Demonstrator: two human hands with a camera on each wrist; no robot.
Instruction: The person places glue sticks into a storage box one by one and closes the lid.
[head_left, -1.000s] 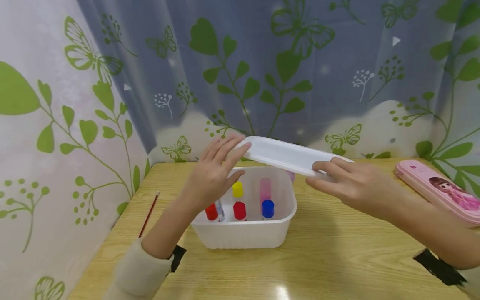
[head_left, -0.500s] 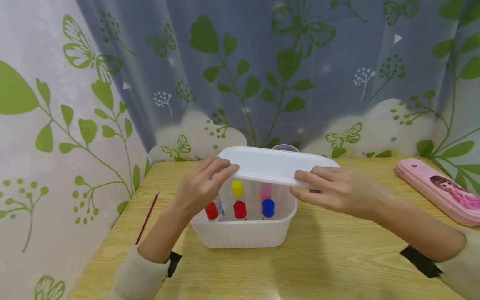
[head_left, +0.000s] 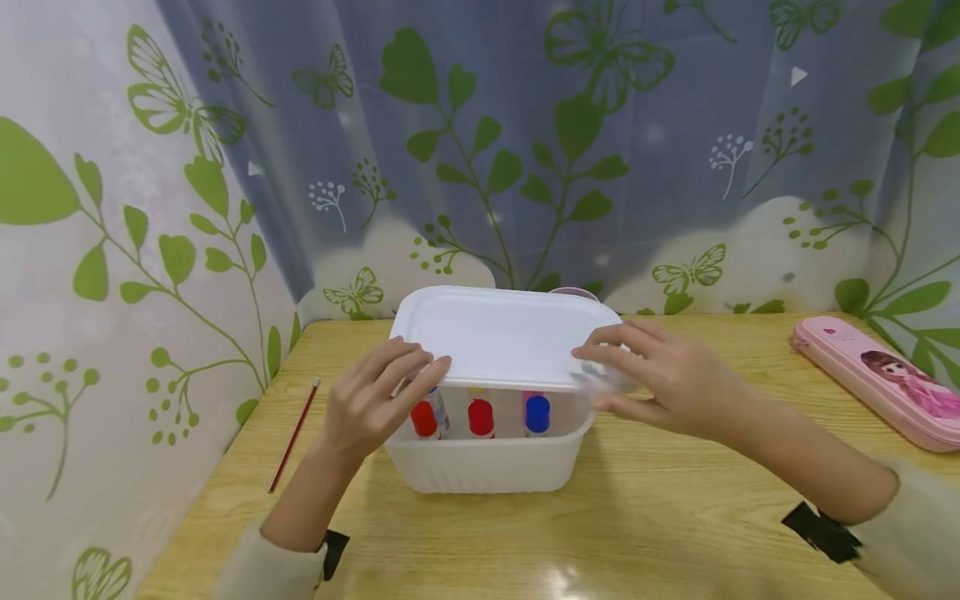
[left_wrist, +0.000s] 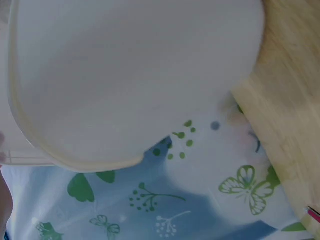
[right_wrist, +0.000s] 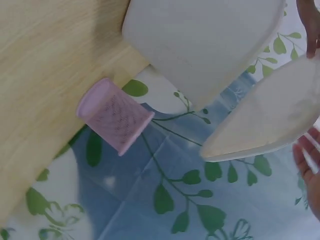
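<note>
A white plastic lid point(head_left: 510, 333) slants over the back part of a white storage bin point(head_left: 486, 468), its front edge raised above the bin's rim. My left hand point(head_left: 378, 396) holds the lid's front left corner. At the front right corner, my right hand point(head_left: 667, 379) pinches the lid between its fingers and thumb, slightly blurred. Inside the bin stand bottles with a red cap point(head_left: 424, 419), another red cap point(head_left: 481, 417) and a blue cap point(head_left: 537, 414). The lid hides most of what is behind them. In the right wrist view, the lid point(right_wrist: 270, 110) is apart from the bin wall point(right_wrist: 200, 45).
A pink mesh pen holder point(right_wrist: 116, 115) stands behind the bin. A red pencil point(head_left: 294, 435) lies on the wooden table point(head_left: 675, 517) at the left, and a pink pencil case point(head_left: 877, 383) at the right. Patterned curtain fabric point(head_left: 480, 167) hangs along the back and left.
The lid has moved left and down with both hands, from the bin's right side to over its back half. It now hides the yellow cap almost wholly. The bin has stayed in place.
</note>
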